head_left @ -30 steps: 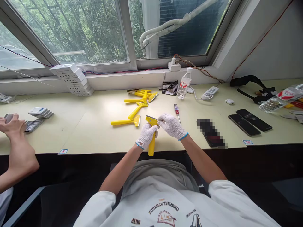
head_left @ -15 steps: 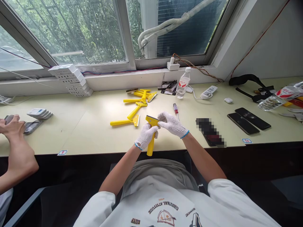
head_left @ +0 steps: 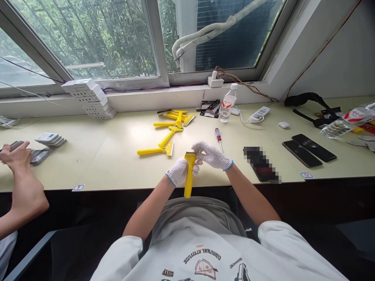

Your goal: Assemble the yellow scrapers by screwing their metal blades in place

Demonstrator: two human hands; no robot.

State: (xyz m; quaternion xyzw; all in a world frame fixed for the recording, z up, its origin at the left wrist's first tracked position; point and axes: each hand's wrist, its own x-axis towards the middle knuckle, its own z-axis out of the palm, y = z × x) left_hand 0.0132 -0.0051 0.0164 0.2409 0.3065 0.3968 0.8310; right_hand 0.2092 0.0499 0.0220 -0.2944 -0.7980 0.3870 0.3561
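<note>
A yellow scraper (head_left: 190,177) with a wide head is held upright near the table's front edge, its handle pointing down toward me. My left hand (head_left: 178,171), in a white knit glove with a blue cuff, is closed around it from the left. At the upper right of the head, my right hand (head_left: 212,156), gloved the same way, grips with bent fingers; its fingertips are partly hidden. Farther left lies another yellow scraper (head_left: 152,151) with a metal blade edge. Behind it several more scrapers (head_left: 166,136) sit in a loose heap. A screwdriver (head_left: 218,135) rests beyond my right hand.
Black packets (head_left: 210,108) and a water bottle (head_left: 229,103) stand at the back, near a power strip (head_left: 259,114). Phones (head_left: 313,150) lie to the right, a pixelated dark object (head_left: 260,164) closer in. At far left a co-worker's hand (head_left: 14,156) handles a device beside stacked devices (head_left: 50,139).
The held scraper has turned so its flat face shows, and it has dropped slightly toward me. My left hand's fingers now sit behind it. My right hand stays at its head.
</note>
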